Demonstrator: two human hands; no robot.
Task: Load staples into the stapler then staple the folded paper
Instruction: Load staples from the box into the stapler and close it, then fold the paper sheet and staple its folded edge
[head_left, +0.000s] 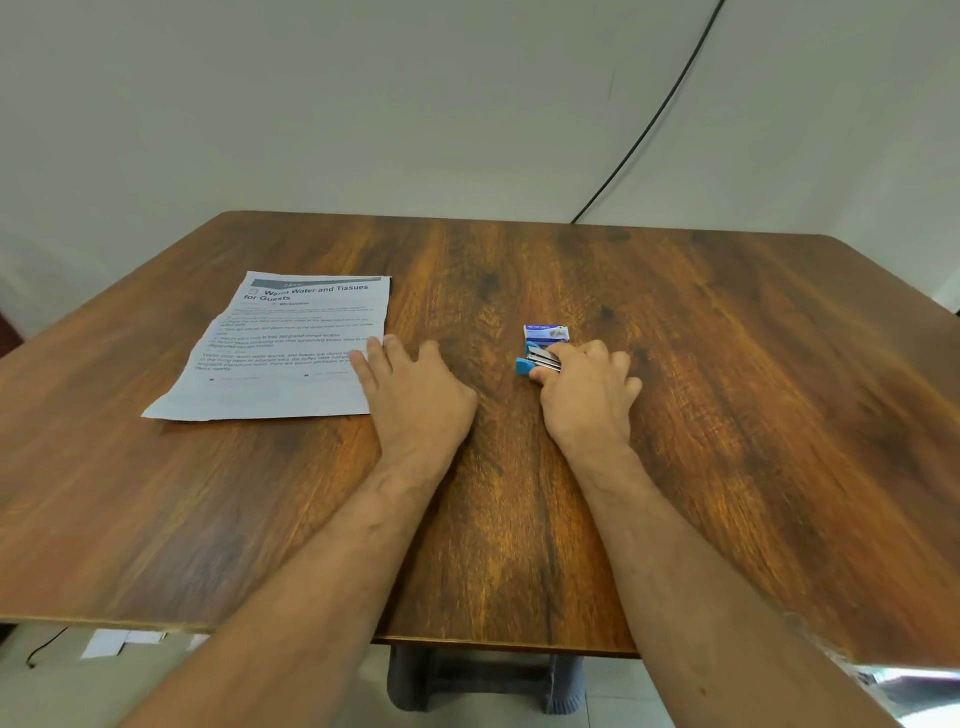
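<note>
the job looks like it is only just starting. the right hand (584, 395) has reached the little blue stapler (537, 359), which lies on the brown wooden worktop (727, 415). the fingers curl over the stapler and touch it, but it still sits on the wood. i cannot tell if the grip is tight around it yet or only resting on top. a shiny metal part shows on the stapler, but i cannot tell if it is open, and no staples can be seen going in.

just behind the stapler, touching it or nearly so, is a small blue and white box of staples (545, 334). it looks shut, so the staples seem to be still inside.

the left hand (415, 395) lies flat with its fingers spread out. it holds nothing. its fingertips (363, 364) rest on the right edge of the printed paper (280, 353), which lies on the left part of the worktop, well apart from the stapler. the paper seems to lie flat. i cannot tell if it is folded.

so nothing looks done yet. my guess is that these steps are left: pick up the stapler, open it, take staples out of the box, put them in, close it, then press it on the paper.

a black cable (649, 135) hangs down the wall behind.
</note>
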